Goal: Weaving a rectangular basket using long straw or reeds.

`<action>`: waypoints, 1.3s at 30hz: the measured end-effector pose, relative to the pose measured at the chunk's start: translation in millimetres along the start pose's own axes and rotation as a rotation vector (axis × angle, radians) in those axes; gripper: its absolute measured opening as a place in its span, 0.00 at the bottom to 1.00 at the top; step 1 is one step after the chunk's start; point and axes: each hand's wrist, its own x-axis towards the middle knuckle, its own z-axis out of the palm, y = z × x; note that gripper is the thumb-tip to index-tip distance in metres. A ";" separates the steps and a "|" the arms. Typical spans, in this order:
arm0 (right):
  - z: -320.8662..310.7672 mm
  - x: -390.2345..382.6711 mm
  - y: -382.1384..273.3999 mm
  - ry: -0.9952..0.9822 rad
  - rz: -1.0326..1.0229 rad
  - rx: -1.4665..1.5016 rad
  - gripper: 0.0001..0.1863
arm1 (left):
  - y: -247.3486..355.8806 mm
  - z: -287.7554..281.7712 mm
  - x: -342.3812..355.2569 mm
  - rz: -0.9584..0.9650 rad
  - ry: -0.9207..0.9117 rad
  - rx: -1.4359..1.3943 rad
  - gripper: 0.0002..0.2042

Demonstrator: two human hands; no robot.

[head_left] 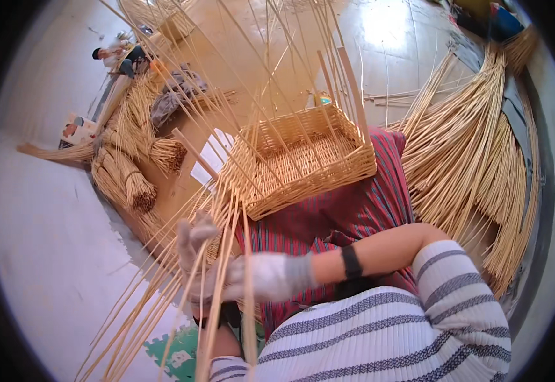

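Note:
A rectangular wicker basket [309, 156] rests tilted on my lap over a red striped cloth [354, 204]. Long rods rise from its rim, and a dense spray of loose wicker rods [150, 312] fans out from its near left corner. At that corner my left hand [196, 245], in a pale glove, is raised with its fingers apart, slightly blurred. My right hand [268, 277], gloved too, reaches across to the left and meets my left palm. Its fingers look closed among the rods, but what they hold is hidden.
Bundles of wicker rods [140, 191] lie along the left wall; a large spread of rods [462, 153] lies at right. White paper [214, 156] lies on the floor beyond the basket. A person [118, 57] sits far left. A green mat [175, 353] is low at left.

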 end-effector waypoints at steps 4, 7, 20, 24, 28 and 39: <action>-46.5 -37.4 62.0 -0.060 0.585 -0.614 0.09 | -19.1 20.2 -26.5 -0.188 0.440 -0.129 0.36; -38.8 -29.5 113.1 -0.198 0.481 -0.724 0.15 | -22.8 37.0 -38.0 -0.241 0.545 -0.105 0.35; -5.3 -17.4 163.8 -0.450 0.521 -0.996 0.15 | -21.7 61.2 -45.3 -0.309 0.567 -0.014 0.31; 7.6 -17.2 175.0 -0.387 0.592 -0.913 0.15 | -19.5 63.5 -45.3 -0.320 0.530 0.004 0.30; -2.9 -20.9 173.2 -0.388 0.558 -0.853 0.13 | -12.9 66.1 -45.8 -0.322 0.475 0.046 0.29; -2.8 18.0 3.8 -0.415 0.118 0.170 0.34 | 13.0 71.0 -21.7 -0.199 0.208 0.137 0.26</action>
